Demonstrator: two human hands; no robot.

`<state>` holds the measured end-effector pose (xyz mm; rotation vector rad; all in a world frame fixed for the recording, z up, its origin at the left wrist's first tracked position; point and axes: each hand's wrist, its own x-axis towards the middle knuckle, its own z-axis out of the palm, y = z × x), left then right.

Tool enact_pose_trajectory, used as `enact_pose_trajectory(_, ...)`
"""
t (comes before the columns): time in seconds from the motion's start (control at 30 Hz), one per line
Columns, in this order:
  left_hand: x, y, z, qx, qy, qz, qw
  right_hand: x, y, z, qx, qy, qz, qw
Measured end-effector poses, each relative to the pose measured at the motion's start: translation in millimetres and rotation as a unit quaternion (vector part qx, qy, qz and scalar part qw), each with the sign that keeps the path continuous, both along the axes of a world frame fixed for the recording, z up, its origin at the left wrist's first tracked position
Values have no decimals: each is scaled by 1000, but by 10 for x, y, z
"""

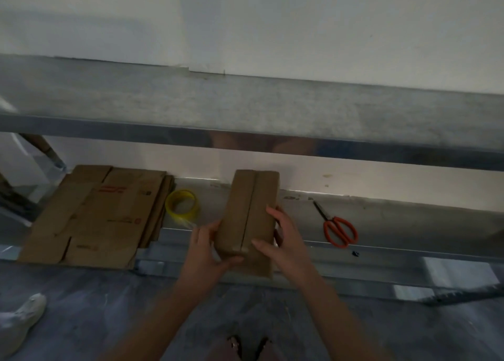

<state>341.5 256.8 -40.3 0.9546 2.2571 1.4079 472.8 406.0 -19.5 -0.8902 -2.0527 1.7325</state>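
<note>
A pale shoe point(20, 319) is seen on the floor, well to the left of the box and nearer than it. The box point(251, 210) is held at the front edge of the lower shelf point(395, 224), with its two top flaps meeting along a centre seam. The left hand point(203, 249) is wrapped round the box's near left corner, with its thumb laid across the near end. The right hand point(283, 240) grips the right side, with fingers point(272, 212) curled over the top edge.

The step in hand is judged to be closing the flaps for sealing. The flaps should be pressed flush and level so that no gap is left at the seam. One hand is best left on the seam while the other is sent for the tape point(182, 205), just left of the box. Scissors point(339, 231) lie to its right. Flat cartons point(95, 213) are stacked further left, past the tape. An upper shelf point(245, 110) and a wall point(272, 20) are seen above and behind the box.
</note>
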Motion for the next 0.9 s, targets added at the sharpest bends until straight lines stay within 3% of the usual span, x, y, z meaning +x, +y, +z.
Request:
enact_pose_trajectory(0.1,5,33,17,13,-24,-7,1000,-21,91,33,37,-35,70,996)
enact_pose_trajectory(0.27,-86,214,55,-63,12,-67,996,-66,202,83,139,-96,111,979)
enact_pose_trajectory(0.63,-180,-7,-111,-104,40,-74,991,-88,47,-252,75,-77,106,988)
enact_pose_trajectory(0.9,-359,482,-100,-109,33,-102,988,-196,520,-304,40,-76,99,991)
